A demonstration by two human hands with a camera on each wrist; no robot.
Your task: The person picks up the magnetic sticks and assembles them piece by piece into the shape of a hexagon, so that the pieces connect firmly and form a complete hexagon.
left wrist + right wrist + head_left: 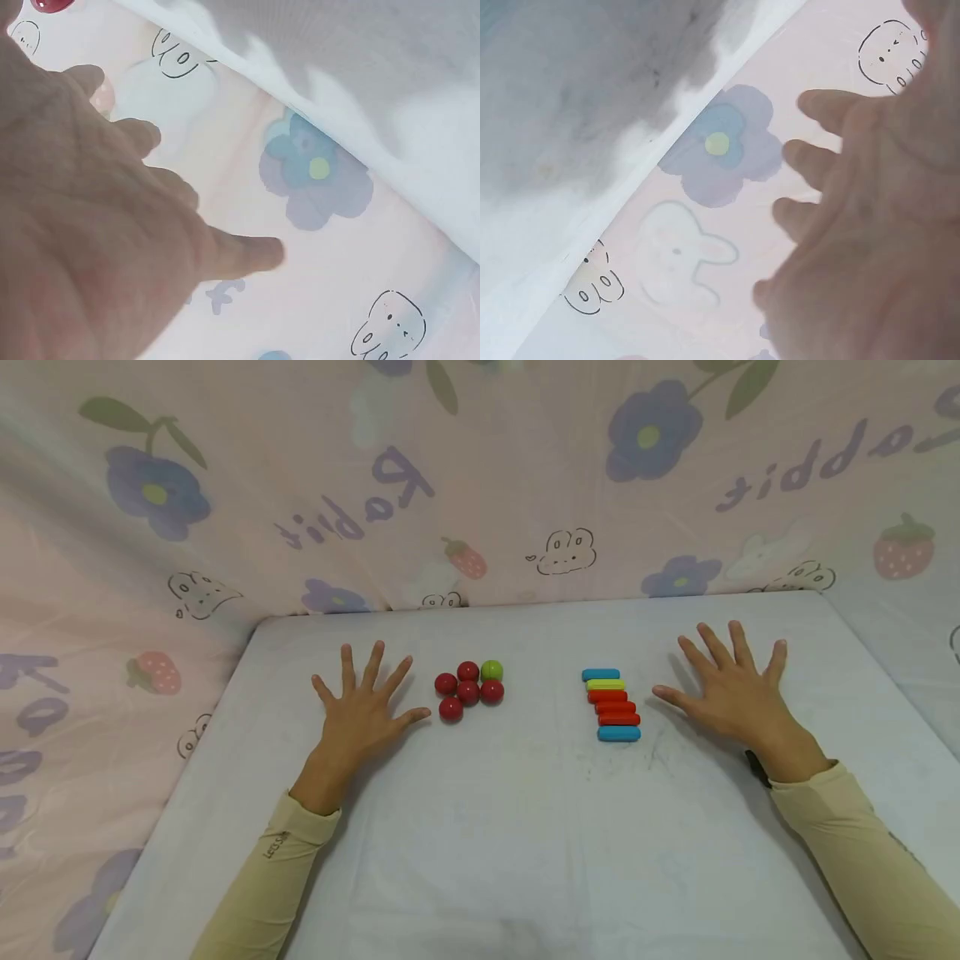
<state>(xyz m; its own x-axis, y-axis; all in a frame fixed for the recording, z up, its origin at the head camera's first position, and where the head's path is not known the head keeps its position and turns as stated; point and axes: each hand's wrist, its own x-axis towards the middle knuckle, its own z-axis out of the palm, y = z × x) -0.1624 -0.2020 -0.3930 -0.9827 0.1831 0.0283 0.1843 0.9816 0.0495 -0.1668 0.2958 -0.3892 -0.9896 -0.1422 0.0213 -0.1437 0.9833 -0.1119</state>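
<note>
My left hand (pixel 360 718) is spread with straight fingers over the left part of the white table, holding nothing. Just right of its thumb lies a cluster of several shiny red balls (pixel 468 693) with one green ball (pixel 492 671) at the back right. My right hand (pixel 738 697), fingers also spread, is over the right part of the table and holds nothing. Left of its thumb several short sticks lie in a column: a blue stick (pixel 601 674) at the back, then a yellow-green stick (pixel 605 685), red sticks (pixel 615 707) and another blue stick (pixel 618 734) in front.
A white cloth covers the table (pixel 480 843). Behind it and at the left hangs a pink curtain (pixel 480 485) printed with flowers, strawberries and rabbits. Faint dark smudges mark the cloth near the front blue stick. In the left wrist view a red ball (pixel 52 4) shows at the top edge.
</note>
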